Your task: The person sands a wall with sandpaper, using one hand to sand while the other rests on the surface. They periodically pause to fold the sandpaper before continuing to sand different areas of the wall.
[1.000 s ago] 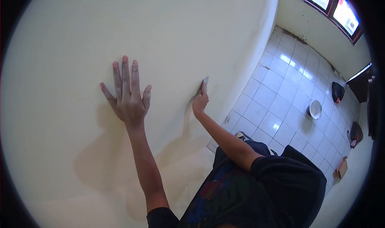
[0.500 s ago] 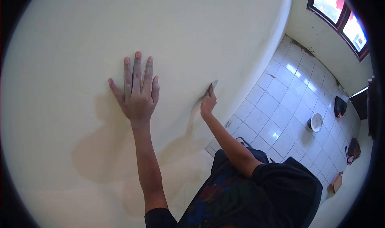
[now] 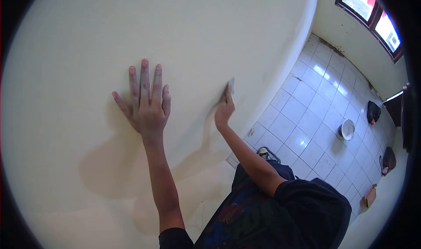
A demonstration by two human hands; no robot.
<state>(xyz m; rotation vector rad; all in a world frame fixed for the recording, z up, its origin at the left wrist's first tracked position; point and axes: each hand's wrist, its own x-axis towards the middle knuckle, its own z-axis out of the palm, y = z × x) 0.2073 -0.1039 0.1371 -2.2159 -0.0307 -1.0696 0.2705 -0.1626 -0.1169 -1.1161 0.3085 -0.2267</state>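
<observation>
My left hand (image 3: 148, 102) lies flat against the pale wall (image 3: 206, 30), its dusty fingers spread and nothing in it. To its right and at about the same height, my right hand (image 3: 225, 108) is closed around a small flat scraper-like tool (image 3: 231, 84). The tool's thin pale blade points up along the wall; its handle is mostly hidden by my fingers. Shadows of both arms fall on the wall below and left of them.
White floor tiles (image 3: 309, 122) stretch right of the wall. On them are a white bucket (image 3: 347, 129), a black bag (image 3: 373, 112), a brown item (image 3: 388, 160) and a cardboard box (image 3: 370, 197). Dark-framed windows (image 3: 372, 21) are upper right.
My right hand has shifted slightly left and up with the tool, whose blade now points more upright. My left hand appears slightly further left, still flat. More of a shoe shows below.
</observation>
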